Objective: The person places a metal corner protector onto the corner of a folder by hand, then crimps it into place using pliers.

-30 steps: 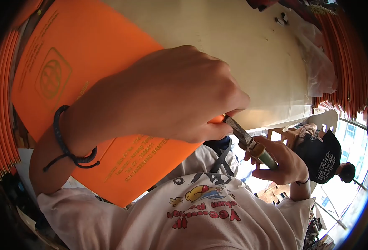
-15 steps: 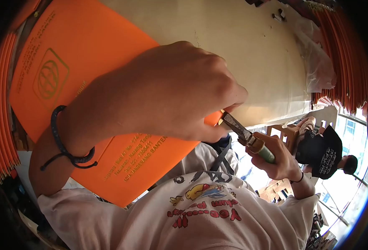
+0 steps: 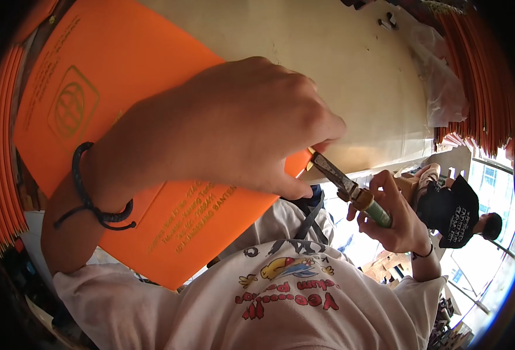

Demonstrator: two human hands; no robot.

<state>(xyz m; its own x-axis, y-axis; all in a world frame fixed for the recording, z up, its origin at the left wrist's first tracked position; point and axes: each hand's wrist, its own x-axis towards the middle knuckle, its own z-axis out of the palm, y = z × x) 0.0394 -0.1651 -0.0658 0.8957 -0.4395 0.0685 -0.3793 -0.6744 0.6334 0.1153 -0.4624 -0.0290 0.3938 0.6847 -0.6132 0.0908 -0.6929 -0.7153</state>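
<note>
From where I stand, the orange folder [image 3: 143, 55] lies slantwise on the pale table [image 3: 374, 99], its lower part jutting past the near edge above the person's lap. The left hand [image 3: 269, 125] reaches across it, a dark cord bracelet [image 3: 77, 178] at the wrist, with thumb and fingers clamped on the folder's right-hand corner; the hidden fingertips I cannot make out. The right hand [image 3: 394, 224] has its fingers curled round the green handle of a metal tool [image 3: 349, 191], whose narrow end meets that corner beside a gold-coloured bit. 2 orange stacks flank the table, the left stack [image 3: 2, 146] and the right stack [image 3: 485, 81], with clear plastic [image 3: 444, 81] beside the latter
</note>
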